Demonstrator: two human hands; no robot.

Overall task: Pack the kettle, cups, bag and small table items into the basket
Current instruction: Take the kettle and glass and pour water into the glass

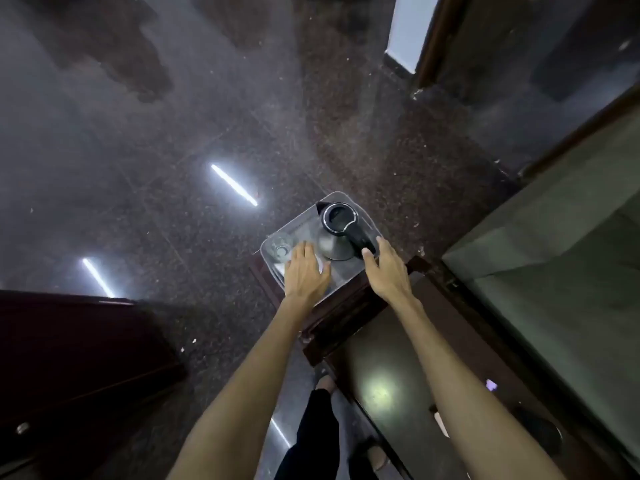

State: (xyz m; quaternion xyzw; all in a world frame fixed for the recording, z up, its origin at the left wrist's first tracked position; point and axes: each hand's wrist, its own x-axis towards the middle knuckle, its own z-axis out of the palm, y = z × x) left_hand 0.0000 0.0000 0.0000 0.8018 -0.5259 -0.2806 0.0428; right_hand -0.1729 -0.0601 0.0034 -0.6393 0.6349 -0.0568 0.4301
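Right hand (389,268): grip spread, fingers extended, thumb tip touching the lower end of the kettle's black handle (360,241); not closed around it. Left hand (304,271): grip also spread, palm down, fingers flat over something pale lying in the clear basket (273,239); whether it presses on it, cannot tell.

Kettle (334,233) stands upright inside the basket, on the right side; steel body, black lid ring, spout toward the far left corner. At the basket's left end lie small clear round items (281,249), possibly cups; too blurred to confirm.

Basket rests on the corner of a dark wooden surface (341,308), overhanging the speckled stone floor (173,150). A dark glossy panel (388,386) lies nearer the person, right of the legs. Both forearms bare, reaching forward.
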